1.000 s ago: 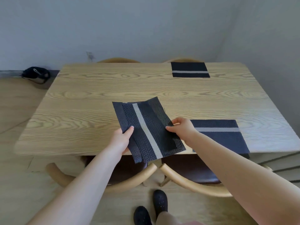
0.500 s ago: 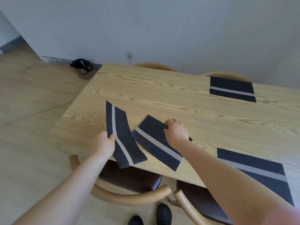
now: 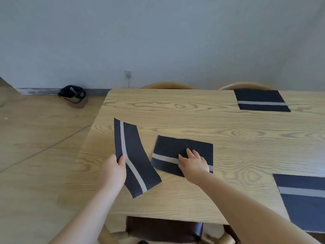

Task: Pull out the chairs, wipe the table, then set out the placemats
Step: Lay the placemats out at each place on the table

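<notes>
— Placemats first: how many are down on the surface (image 3: pixel 175 110) in the head view?

— Two lie flat already. One placemat at the far edge (image 3: pixel 262 100) sits toward the far right corner, and one placemat at the near right (image 3: pixel 302 199) runs out of the picture by the near right edge. A third placemat (image 3: pixel 182 154) is under the right hand (image 3: pixel 195 164), near the near edge, left of the middle.

— And the grip on that one?

— Right hand is spread flat on it, fingers open, pressing rather than pinching. The mat lies slightly askew to the surface edge.

— The left?

— Left hand (image 3: pixel 114 170) pinches the fourth placemat (image 3: pixel 133 155) between thumb and fingers at its long side. That mat curves and stands up off the surface near the left edge, so it is not laid yet.

— So where does the job stand?

— I judge the wiping done, since mats are going down. A chair (image 3: pixel 165 229) shows below the near edge; whether it counts as pulled out, I cannot tell. Left to do: square the third mat, lay the fourth.
</notes>
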